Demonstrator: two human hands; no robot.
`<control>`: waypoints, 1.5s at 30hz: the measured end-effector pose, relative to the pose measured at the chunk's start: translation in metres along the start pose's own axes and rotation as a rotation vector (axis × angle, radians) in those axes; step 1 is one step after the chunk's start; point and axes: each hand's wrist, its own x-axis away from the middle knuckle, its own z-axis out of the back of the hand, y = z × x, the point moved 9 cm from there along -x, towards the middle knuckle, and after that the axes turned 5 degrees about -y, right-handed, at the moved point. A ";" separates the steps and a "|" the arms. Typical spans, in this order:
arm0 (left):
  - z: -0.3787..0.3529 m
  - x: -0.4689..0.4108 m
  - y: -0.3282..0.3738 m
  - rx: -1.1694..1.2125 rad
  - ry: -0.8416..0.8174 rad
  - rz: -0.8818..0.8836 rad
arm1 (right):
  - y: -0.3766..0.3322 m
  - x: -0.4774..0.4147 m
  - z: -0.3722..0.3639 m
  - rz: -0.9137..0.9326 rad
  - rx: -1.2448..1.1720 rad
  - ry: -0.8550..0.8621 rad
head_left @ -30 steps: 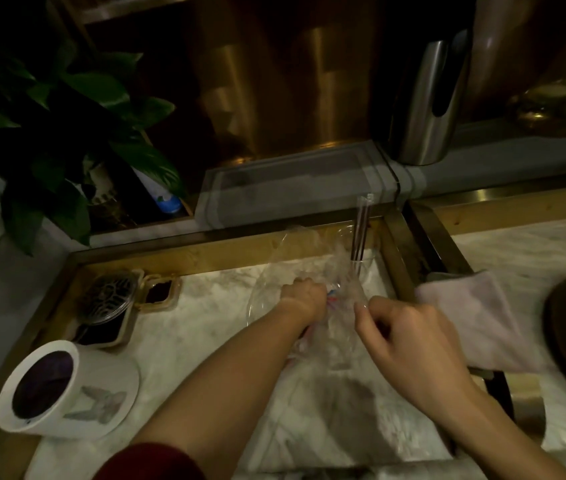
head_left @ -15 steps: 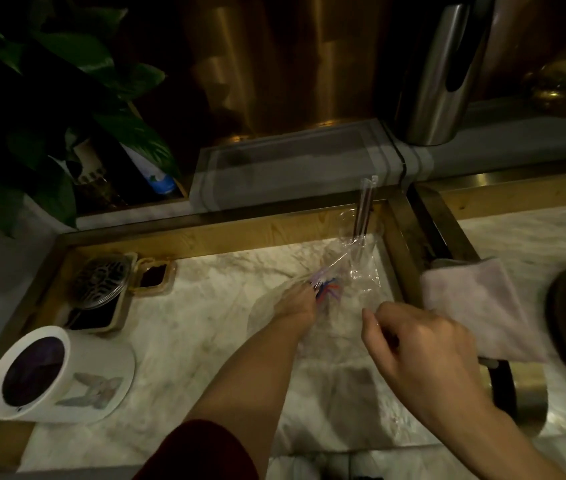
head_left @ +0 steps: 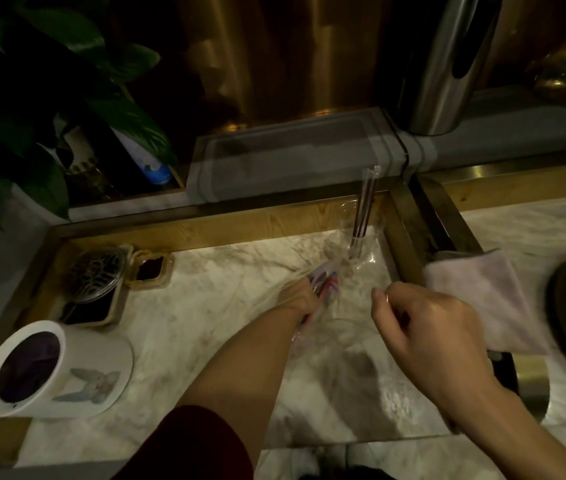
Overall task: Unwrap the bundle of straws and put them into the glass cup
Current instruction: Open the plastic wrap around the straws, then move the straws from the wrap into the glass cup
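Observation:
A bundle of red and blue straws [head_left: 325, 284] in clear plastic wrap lies over the marble counter. My left hand [head_left: 300, 295] grips the bundle from the left. My right hand [head_left: 423, 332] is to its right, fingers curled and pinching the clear wrap [head_left: 361, 271]. Just behind them stands the glass cup [head_left: 361, 233] near the wooden frame's back right corner, with a few dark straws [head_left: 364, 206] upright in it.
A white cup with a dark inside [head_left: 28, 368] lies on its side at the left by a lidded tray [head_left: 98, 271]. A pink cloth [head_left: 479, 299] drapes over the frame at right. A steel canister [head_left: 448, 64] and a plant [head_left: 32, 81] stand behind.
The wrap has been drawn back from the straws, so their red and blue ends now show at my left hand. My right hand has shifted slightly right.

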 end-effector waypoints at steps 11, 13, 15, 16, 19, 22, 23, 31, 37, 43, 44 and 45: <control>0.012 0.005 0.003 0.163 -0.132 -0.085 | -0.023 -0.023 0.007 0.050 -0.064 -0.004; 0.013 0.009 0.003 0.223 -0.162 -0.084 | -0.026 -0.026 0.009 0.062 -0.069 -0.002; 0.013 0.012 0.002 0.228 -0.193 -0.081 | -0.025 -0.028 0.008 0.058 -0.081 -0.001; 0.015 0.013 0.001 0.220 -0.188 -0.079 | -0.025 -0.029 0.008 0.058 -0.093 -0.001; 0.025 0.014 0.001 0.158 -0.094 -0.112 | -0.024 -0.031 0.007 0.066 -0.096 0.008; 0.038 0.024 0.005 0.075 -0.013 -0.156 | -0.025 -0.033 0.007 0.057 -0.082 0.020; 0.041 0.026 0.006 0.077 -0.011 -0.161 | -0.025 -0.033 0.005 0.050 -0.082 0.016; 0.063 0.071 0.031 0.479 -0.159 -0.323 | -0.028 -0.042 0.008 0.038 -0.133 0.044; 0.095 0.105 0.044 0.509 -0.039 -0.514 | -0.019 -0.050 0.010 -0.001 -0.168 0.075; 0.126 0.135 0.042 0.691 0.087 -0.702 | -0.006 -0.055 0.007 -0.078 -0.236 0.074; 0.131 0.141 0.042 0.712 0.110 -0.730 | -0.003 -0.055 0.006 -0.100 -0.241 0.066; 0.137 0.145 0.042 0.738 0.135 -0.762 | -0.002 -0.056 0.004 -0.113 -0.242 0.062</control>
